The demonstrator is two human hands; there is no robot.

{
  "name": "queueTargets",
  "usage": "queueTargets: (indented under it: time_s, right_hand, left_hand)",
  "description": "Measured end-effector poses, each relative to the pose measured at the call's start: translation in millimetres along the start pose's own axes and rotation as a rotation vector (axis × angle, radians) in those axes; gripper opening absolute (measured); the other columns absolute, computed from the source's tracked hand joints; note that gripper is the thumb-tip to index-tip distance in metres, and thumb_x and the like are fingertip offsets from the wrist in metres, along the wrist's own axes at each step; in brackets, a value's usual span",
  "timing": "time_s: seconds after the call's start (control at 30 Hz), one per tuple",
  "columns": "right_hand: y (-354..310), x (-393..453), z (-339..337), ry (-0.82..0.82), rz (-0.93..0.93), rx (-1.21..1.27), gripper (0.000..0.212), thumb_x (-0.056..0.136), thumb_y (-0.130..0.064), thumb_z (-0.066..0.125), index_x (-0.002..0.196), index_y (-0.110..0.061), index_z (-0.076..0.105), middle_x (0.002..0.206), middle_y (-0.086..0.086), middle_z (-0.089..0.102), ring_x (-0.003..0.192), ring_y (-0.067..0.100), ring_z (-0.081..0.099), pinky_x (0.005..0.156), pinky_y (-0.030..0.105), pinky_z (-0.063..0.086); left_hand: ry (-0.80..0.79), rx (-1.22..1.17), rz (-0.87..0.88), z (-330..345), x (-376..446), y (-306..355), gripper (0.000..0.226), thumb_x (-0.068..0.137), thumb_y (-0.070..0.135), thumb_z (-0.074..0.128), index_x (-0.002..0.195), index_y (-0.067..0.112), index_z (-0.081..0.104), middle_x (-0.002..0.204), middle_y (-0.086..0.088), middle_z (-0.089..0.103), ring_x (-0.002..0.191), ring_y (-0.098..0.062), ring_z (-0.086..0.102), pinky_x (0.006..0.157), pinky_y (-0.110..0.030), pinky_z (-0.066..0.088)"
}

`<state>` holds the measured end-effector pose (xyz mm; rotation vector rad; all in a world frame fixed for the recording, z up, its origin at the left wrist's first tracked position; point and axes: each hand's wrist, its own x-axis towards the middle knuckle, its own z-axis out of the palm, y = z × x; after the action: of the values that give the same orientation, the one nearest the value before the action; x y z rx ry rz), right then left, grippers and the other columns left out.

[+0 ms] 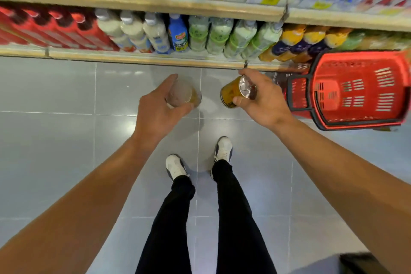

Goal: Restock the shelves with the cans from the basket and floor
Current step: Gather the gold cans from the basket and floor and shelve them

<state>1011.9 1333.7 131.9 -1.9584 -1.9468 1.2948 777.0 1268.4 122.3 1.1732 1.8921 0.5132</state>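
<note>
**Both hands loaded, cans over bare floor**

Mostly the risk sat with the left can (184, 95). It was blurred, held from above near its top end, body hanging below the left hand (160, 107); a top-end hold like that, I judged, could let it slide out and drop to the tile floor (55, 140), denting or rolling under the shelf (142, 59). The right can (238, 92) lay tilted, silver end toward the camera, so swinging it up to a shelf might knock the bottles (220, 35) packed along the front edge. The basket (355, 91) stood tipped against the shelf base at right, near the right hand (262, 98); a careless elbow could topple it.

Grip, left: fingers curled round the can's upper rim, thumb at near side, narrow hold. Grip, right: fingers and thumb wrapped round the orange can near its end, firm.

Both cans were off the floor, in front of the lowest shelf, not yet placed. Basket contents: couldn't tell.
</note>
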Motion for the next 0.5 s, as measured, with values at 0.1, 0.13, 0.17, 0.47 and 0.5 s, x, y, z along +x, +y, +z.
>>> queueTargets:
  time_s: [0.1, 0.13, 0.17, 0.47, 0.5]
  right_hand:
    - [-54.4, -53.8, -43.5, 0.026, -0.055, -0.02, 0.068, 0.078, -0.023, 0.076, 0.139, -0.026, 0.046, 0.135, 0.007, 0.05, 0.122, 0.023, 0.049, 0.101, 0.025, 0.036]
    - [-71.3, -69.2, -56.3, 0.04, -0.079, -0.023, 0.068, 0.078, -0.025, 0.077, 0.139, -0.026, 0.047, 0.133, 0.007, 0.051, 0.12, 0.025, 0.05, 0.101, 0.028, 0.039]
    - [-87.0, -84.5, -68.7, 0.059, -0.095, -0.016, 0.068, 0.077, -0.026, 0.077, 0.138, -0.027, 0.047, 0.132, 0.007, 0.052, 0.117, 0.026, 0.053, 0.101, 0.033, 0.042]
    - [-198.0, -164.9, -174.1, 0.221, -0.235, 0.062, 0.058, 0.088, -0.035, 0.068, 0.141, -0.028, 0.044, 0.142, -0.002, 0.047, 0.127, 0.017, 0.045, 0.092, 0.022, 0.034]
    - [-207.8, -170.1, -183.8, 0.245, -0.252, 0.064, 0.057, 0.089, -0.036, 0.067, 0.14, -0.027, 0.044, 0.143, -0.001, 0.046, 0.129, 0.02, 0.044, 0.095, 0.026, 0.037]
  left_hand:
    - [0.041, -0.116, 0.029, -46.0, -48.3, 50.0, 0.076, 0.072, 0.039, 0.083, 0.14, 0.03, 0.05, 0.108, 0.018, 0.057, 0.086, 0.006, 0.058, 0.077, 0.003, 0.038]
    - [0.051, -0.146, 0.04, -60.7, -61.2, 65.0, 0.076, 0.072, 0.036, 0.084, 0.14, 0.03, 0.05, 0.108, 0.018, 0.058, 0.085, 0.008, 0.057, 0.077, 0.003, 0.039]
    - [0.055, -0.168, 0.055, -74.9, -72.4, 77.3, 0.076, 0.072, 0.033, 0.084, 0.14, 0.031, 0.05, 0.111, 0.018, 0.059, 0.088, 0.006, 0.058, 0.08, 0.001, 0.041]
    - [0.144, -0.183, 0.35, -194.7, -137.8, 162.6, 0.051, 0.078, 0.031, 0.078, 0.126, 0.034, 0.06, 0.105, 0.008, 0.07, 0.083, -0.007, 0.066, 0.076, -0.019, 0.054]
    - [0.157, -0.214, 0.378, -204.1, -142.3, 169.7, 0.047, 0.078, 0.027, 0.079, 0.12, 0.035, 0.062, 0.098, 0.01, 0.071, 0.079, -0.009, 0.067, 0.074, -0.025, 0.057]
